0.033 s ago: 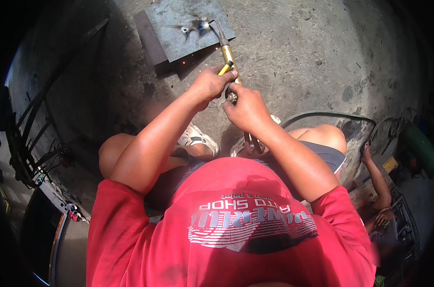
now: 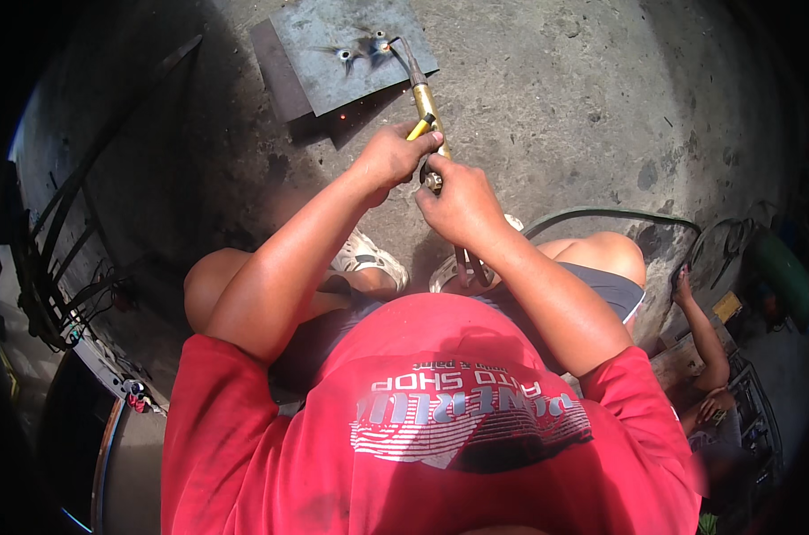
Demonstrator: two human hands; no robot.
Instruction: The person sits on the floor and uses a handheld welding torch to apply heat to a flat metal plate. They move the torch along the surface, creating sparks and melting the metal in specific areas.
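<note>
Gripping a brass-bodied torch [image 2: 425, 100] from both ends of its handle, the person squats before me with two bare hands well curled. The left hand [image 2: 396, 153] is closed about the forward part, a yellow stick with a black end [image 2: 420, 127] also pinched near its thumb. The right hand [image 2: 462, 203] is bent round the rear, by the valve fittings; its fingertips are partly hidden, so I cannot tell how tightly they press.

From there the thin nozzle reaches across the sheet's near edge, close to its right corner, and its bent tip meets an orange glowing spot [image 2: 386, 48]. Left of that, nearer the middle of the sheet, a pale mark with a dark centre [image 2: 345, 55] looks finished, perhaps pierced through. The glowing place, I judge, is only under way; how much remains I can't tell.

The grey metal sheet [image 2: 333, 85] lies on the concrete floor [image 2: 547, 107], flat-looking and blue-grey, with sooty streaks around both heated places. A darker, brownish plate [image 2: 278, 80] juts out past its left edge. One red speck glows just off the near left corner.

Farther out, a dark hose [image 2: 601, 212] curves right towards a green cylinder [image 2: 784, 276].
</note>
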